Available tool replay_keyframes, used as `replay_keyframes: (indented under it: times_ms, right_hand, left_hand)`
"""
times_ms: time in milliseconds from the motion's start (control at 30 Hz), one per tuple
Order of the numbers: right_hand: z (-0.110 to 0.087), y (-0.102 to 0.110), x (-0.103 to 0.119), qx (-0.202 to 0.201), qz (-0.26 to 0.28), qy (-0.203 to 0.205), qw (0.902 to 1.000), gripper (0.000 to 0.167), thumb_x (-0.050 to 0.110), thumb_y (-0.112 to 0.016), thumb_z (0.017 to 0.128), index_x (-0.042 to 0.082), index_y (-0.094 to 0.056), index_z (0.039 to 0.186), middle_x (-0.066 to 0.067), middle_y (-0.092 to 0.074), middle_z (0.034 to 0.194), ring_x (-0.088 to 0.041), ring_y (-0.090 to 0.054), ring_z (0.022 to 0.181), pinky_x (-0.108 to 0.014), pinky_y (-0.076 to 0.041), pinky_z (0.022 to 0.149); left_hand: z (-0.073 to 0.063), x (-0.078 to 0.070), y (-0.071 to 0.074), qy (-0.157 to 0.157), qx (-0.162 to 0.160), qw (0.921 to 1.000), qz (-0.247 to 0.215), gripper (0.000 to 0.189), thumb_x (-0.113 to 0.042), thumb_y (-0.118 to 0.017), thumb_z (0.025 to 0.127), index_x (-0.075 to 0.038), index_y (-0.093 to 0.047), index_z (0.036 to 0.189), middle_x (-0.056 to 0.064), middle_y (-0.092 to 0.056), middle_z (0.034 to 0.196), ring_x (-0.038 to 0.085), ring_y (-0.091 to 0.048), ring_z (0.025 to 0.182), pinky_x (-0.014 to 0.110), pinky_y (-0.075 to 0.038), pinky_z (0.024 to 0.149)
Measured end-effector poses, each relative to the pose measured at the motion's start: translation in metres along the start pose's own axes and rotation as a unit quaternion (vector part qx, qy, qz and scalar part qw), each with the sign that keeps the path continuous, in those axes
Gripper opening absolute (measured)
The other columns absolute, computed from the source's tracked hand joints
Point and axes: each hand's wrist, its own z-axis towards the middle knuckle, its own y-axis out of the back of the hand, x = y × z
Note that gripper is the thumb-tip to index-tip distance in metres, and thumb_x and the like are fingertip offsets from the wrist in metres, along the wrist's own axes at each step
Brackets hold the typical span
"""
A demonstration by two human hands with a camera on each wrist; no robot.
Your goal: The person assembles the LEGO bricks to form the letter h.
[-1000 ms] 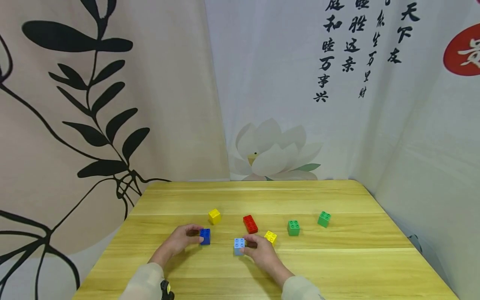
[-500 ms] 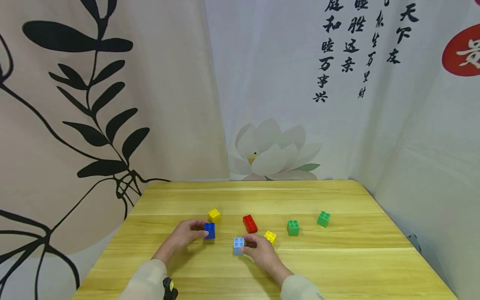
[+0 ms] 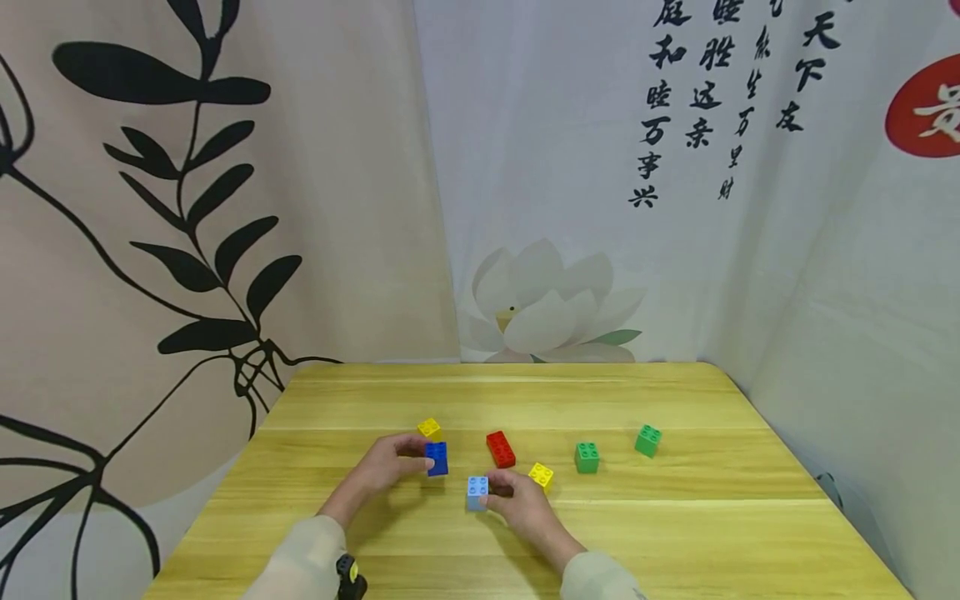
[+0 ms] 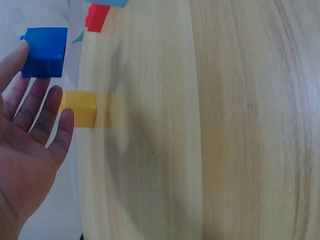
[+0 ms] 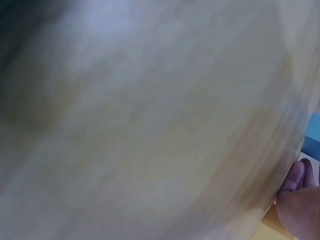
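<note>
My left hand [image 3: 386, 468] pinches a dark blue toy building block [image 3: 437, 458] between thumb and fingers. In the left wrist view that blue block [image 4: 45, 52] is up off the table, its studs facing away, while the other fingers of the left hand [image 4: 30, 150] spread loosely. To its right, a light blue block [image 3: 477, 493] is pinched by my right hand [image 3: 527, 507], low over or on the table. Only part of the right hand [image 5: 299, 205] and a corner of the light blue block [image 5: 313, 134] show in the blurred right wrist view.
Behind the left hand sits a yellow block [image 3: 429, 427], partly covered. A red block [image 3: 500, 450] lies beyond the light blue one. Another yellow block [image 3: 542, 475] is just behind the right hand. Two green blocks [image 3: 587, 457] stand farther right on the wooden table [image 3: 712, 533].
My left hand has carried the dark blue block rightward and slightly away from me, toward the light blue block. The right hand and its block have stayed in place.
</note>
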Motion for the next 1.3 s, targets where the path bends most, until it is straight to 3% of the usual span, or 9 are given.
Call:
replay_keyframes:
  times_ms: [733,1300]
  right_hand:
    - [-0.003,-0.002,0.002,-0.008,-0.001,0.027,0.9996,0.042,0.013,-0.074,0.089,-0.004,-0.063,0.125,-0.011,-0.069,0.112,-0.027,-0.064,0.103,-0.045,-0.052,0.09]
    - [-0.003,-0.001,0.002,-0.002,-0.005,0.023,0.9997,0.043,0.016,-0.075,0.089,-0.002,-0.063,0.127,-0.013,-0.068,0.117,-0.031,-0.063,0.107,-0.048,-0.051,0.091]
  left_hand:
    - [0.003,-0.018,-0.028,-0.064,0.06,0.9958,-0.028,0.035,-0.027,-0.074,0.091,-0.006,-0.068,0.118,0.006,-0.067,0.108,0.03,-0.06,0.105,0.041,-0.053,0.086]
    - [0.0,-0.018,-0.042,-0.077,0.078,0.9936,-0.026,0.028,-0.023,-0.073,0.092,-0.007,-0.069,0.114,0.004,-0.067,0.104,0.024,-0.06,0.1,0.039,-0.051,0.086]
